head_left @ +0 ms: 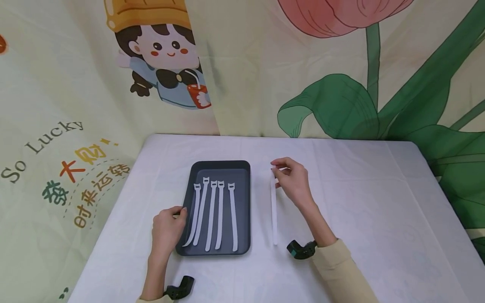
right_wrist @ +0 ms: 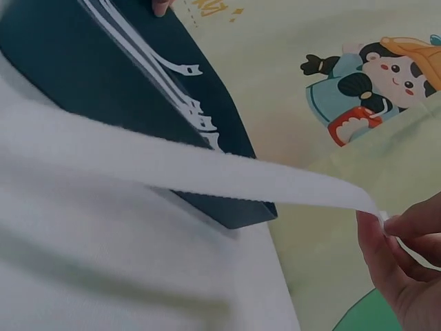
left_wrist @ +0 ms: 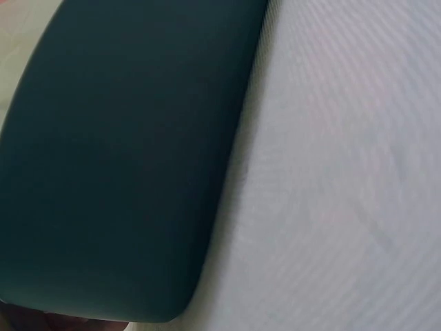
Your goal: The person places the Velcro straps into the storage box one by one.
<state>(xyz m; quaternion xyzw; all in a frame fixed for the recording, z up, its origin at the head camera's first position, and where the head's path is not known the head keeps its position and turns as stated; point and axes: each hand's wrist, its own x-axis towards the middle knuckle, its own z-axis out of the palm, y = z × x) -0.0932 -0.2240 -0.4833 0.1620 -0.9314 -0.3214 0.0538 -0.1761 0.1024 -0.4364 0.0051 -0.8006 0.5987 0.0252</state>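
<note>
My right hand [head_left: 293, 179] pinches the slotted end of a white hook-and-loop cable tie [head_left: 273, 214] between thumb and fingers, right of the tray. In the right wrist view that cable tie [right_wrist: 207, 172] stretches leftward from the fingertips [right_wrist: 403, 221]. A dark rectangular tray [head_left: 242, 210] holds several more white cable ties [head_left: 220, 214], laid lengthwise with their slotted heads at the far end. Against the tray's left rim, my left hand [head_left: 168, 227] grips the edge with its fingers. The left wrist view is filled mostly by the tray's dark outer surface [left_wrist: 131, 152].
A white cloth covers the table [head_left: 360, 202], which runs on to the right of my right arm. Behind it hangs a printed curtain [head_left: 242, 84] with a cartoon figure and a large flower. Black wrist cameras [head_left: 302, 249] sit on both wrists.
</note>
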